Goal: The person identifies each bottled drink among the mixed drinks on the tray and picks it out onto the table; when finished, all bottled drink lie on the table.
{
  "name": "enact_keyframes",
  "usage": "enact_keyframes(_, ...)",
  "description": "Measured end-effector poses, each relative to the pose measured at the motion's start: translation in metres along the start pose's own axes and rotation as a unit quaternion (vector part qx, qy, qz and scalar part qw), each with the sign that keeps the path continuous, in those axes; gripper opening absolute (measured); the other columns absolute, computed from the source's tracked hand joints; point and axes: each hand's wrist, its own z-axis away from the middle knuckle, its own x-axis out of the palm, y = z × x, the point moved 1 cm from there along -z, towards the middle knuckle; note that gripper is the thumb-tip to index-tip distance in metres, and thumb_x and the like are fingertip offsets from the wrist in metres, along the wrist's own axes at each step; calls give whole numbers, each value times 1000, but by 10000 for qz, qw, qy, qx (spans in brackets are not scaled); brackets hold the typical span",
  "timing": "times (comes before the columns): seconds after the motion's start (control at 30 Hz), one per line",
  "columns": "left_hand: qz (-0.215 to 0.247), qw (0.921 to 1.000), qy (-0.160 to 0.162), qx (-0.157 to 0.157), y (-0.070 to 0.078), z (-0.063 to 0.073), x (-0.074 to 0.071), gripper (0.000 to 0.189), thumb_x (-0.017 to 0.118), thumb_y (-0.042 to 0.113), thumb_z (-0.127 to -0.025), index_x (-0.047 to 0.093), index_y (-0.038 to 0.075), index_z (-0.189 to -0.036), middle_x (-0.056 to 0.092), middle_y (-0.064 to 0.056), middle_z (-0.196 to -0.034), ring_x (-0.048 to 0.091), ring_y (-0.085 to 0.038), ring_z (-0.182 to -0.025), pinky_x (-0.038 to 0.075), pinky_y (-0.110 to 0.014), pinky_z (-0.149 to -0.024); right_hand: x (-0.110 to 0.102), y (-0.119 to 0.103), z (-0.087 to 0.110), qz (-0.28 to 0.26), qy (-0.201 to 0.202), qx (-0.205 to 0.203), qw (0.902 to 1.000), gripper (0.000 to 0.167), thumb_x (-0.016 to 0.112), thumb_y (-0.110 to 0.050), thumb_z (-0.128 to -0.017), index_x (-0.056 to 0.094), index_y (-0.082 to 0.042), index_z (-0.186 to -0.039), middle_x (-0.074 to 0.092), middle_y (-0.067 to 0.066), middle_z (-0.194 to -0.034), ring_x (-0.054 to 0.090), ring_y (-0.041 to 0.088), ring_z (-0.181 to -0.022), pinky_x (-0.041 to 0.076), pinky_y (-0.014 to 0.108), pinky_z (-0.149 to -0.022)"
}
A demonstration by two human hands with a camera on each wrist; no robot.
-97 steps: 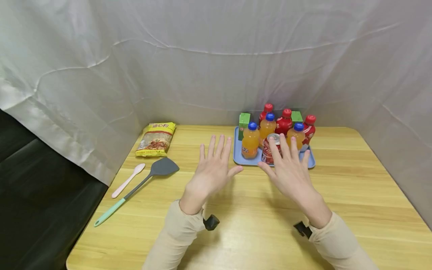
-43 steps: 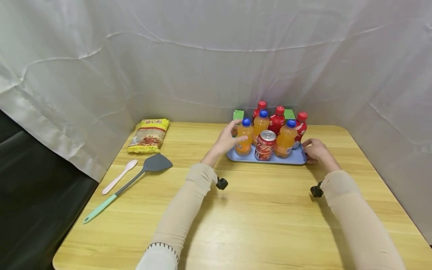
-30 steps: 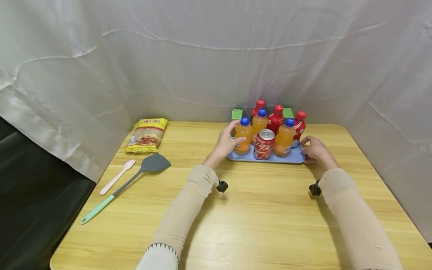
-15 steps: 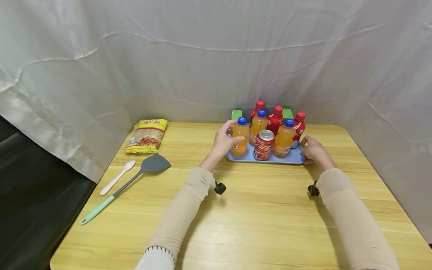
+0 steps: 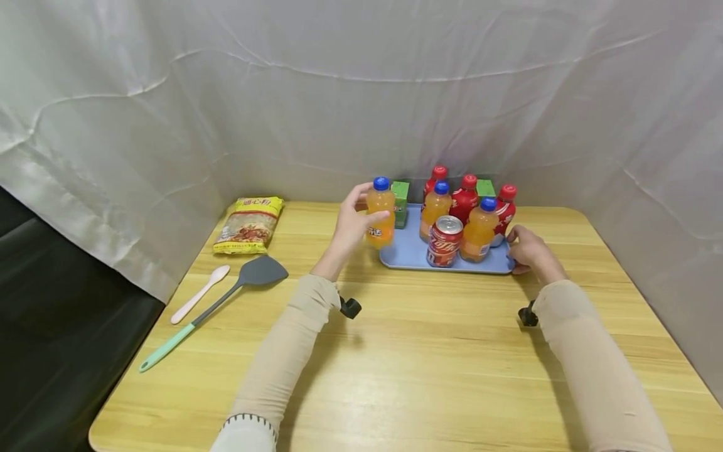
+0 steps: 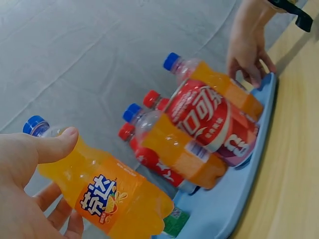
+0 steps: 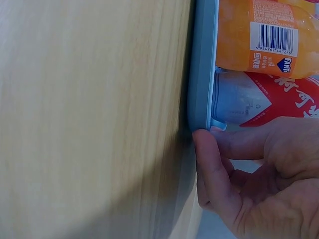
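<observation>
- One spatula (image 5: 217,305), mint handle, dark blade, lying aslant at the left of the surface (image 5: 440,351)
- One pale pink spoon (image 5: 198,295), lying beside the spatula, not touching it
- One yellow packet (image 5: 250,226), lying behind both utensils
- One left hand (image 5: 349,224), its thumb and fingers curled about the held orange bottle (image 6: 104,184), pinching it below the blue cap
- The held orange bottle itself, near upright, found by us at the left end of the blue tray (image 5: 407,248) and apparently raised; how far its base clears the rim, we cannot tell
- One green carton (image 5: 400,204), upright, just right of that bottle
- The tray, set on the surface, bare at its left front; we judge the step in hand to be parting the bottle from the tray while the tray is steadied
- One red can (image 5: 444,242), two further orange bottles (image 5: 479,232), three red-capped bottles (image 5: 464,201) and a second green carton (image 5: 484,188), the last mostly hidden, grouped from the tray's middle rightward
- One right hand (image 5: 531,248), thumb and fingers pinching the tray's right end; the next move, in our judgement, calls for a firm, level hold on the bottle, clear of rim and carton, with this hand bracing the tray
</observation>
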Motion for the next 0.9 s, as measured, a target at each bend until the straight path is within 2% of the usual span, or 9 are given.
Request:
enact_keyframes(0.33, 264, 9989, 370, -103, -1, -12, -31, 65, 80, -1, -89, 56, 16, -148, 60, -20, -145, 59, -42, -132, 46, -56, -117, 0, -1, -1, -2, -11, 32, 10000, 36, 46, 4, -102, 34, 6, -135, 42, 36, -126, 61, 28, -79, 64, 35, -66)
enact_keyframes(0.57, 676, 9948, 486, -583, -4, -25, -56, 67, 76, -7, -90, 54, 15, -149, 54, -21, -148, 60, -43, -134, 54, -56, -108, 0, -2, -1, 23, 17, 66, 10000, 37, 47, 4, -101, 33, 7, -135, 41, 35, -123, 60, 29, -80, 64, 35, -65)
enact_keyframes(0.77, 336, 9948, 798, -545, -7, -38, -71, 65, 75, -8, -90, 54, 12, -148, 54, -24, -147, 58, -44, -135, 46, -57, -118, 1, -2, 0, 13, 28, -74, 10000, 39, 47, 6, -99, 33, 7, -135, 41, 34, -120, 60, 26, -76, 65, 35, -63)
enact_keyframes(0.9, 125, 9925, 1074, -563, -12, -46, -76, 64, 75, -10, -89, 54, 11, -146, 55, -24, -145, 57, -42, -134, 46, -57, -118, 0, -1, -1, 20, 32, -91, 10000, 38, 47, 7, -97, 33, 7, -133, 41, 32, -117, 59, 25, -75, 65, 35, -62)
